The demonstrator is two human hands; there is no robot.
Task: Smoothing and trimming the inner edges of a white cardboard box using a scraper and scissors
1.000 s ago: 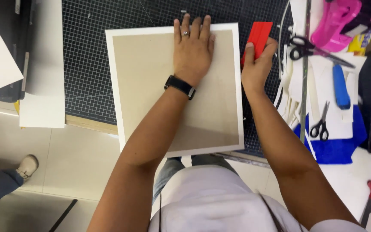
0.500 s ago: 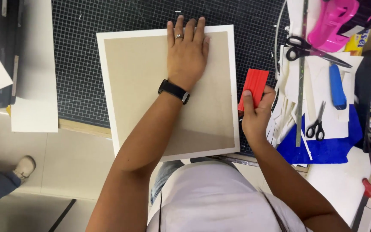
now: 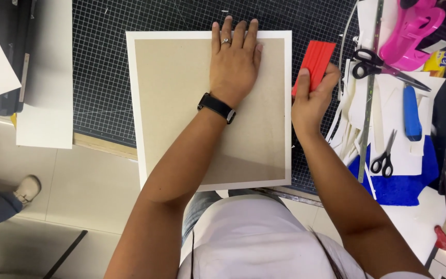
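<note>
A brown board with a white paper border (image 3: 181, 103) lies on the black gridded cutting mat (image 3: 104, 77). My left hand (image 3: 234, 62), with a ring and a black wristwatch, presses flat on the board's upper right part, fingers together and pointing away from me. Just off the board's right edge, my right hand (image 3: 311, 98) grips a flat red ribbed scraper (image 3: 315, 63) tilted upright against that edge.
To the right lie paper strips, a metal ruler (image 3: 368, 103), two pairs of scissors (image 3: 383, 157), a blue-handled knife (image 3: 411, 111), a pink tool (image 3: 409, 31) and blue cloth. White sheets (image 3: 45, 82) sit at left. Another person's shoe (image 3: 27, 188) shows on the floor.
The red scraper in my right hand slid down along the board's right edge, then back up toward the top corner. My left hand stayed flat on the board.
</note>
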